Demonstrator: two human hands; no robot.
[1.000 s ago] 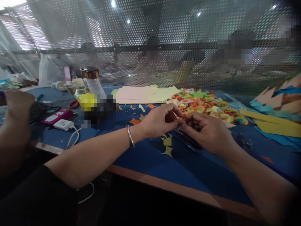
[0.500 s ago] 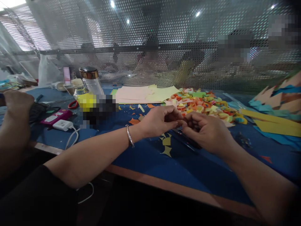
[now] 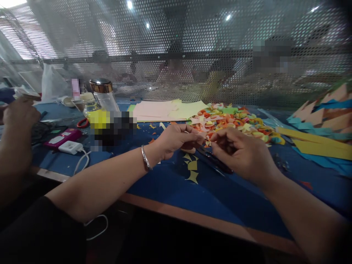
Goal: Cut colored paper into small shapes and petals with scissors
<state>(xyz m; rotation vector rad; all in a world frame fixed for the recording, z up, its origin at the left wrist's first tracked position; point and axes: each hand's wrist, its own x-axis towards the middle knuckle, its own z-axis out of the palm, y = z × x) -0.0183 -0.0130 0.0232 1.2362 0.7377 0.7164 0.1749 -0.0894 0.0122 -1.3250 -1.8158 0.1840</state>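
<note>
Above the blue table my left hand (image 3: 176, 141), with a silver bracelet at its wrist, is closed, thumb and fingertips pressed together. What they pinch, if anything, is too small and blurred to name. A short gap to the right, my right hand (image 3: 242, 152) is also closed, thumb against forefinger, and its contents cannot be made out. Between and below the hands lies a slim dark tool (image 3: 213, 161) with a metal part. Yellow-green paper scraps (image 3: 193, 165) rest just in front of it. Behind the hands is a heap of cut, curled coloured paper pieces (image 3: 233, 121).
Flat paper sheets (image 3: 156, 110) lie at the back, before a perforated metal screen (image 3: 176, 47). At left stand a lidded bottle (image 3: 103, 95), a magenta box (image 3: 62, 138) and a white charger (image 3: 70, 147). Yellow strips (image 3: 319, 143) lie right. Another person's arm (image 3: 18, 135) is far left.
My hands have moved apart from each other, the left one going slightly left, which uncovers more of the dark tool. At far left, the other person's hand has shifted.
</note>
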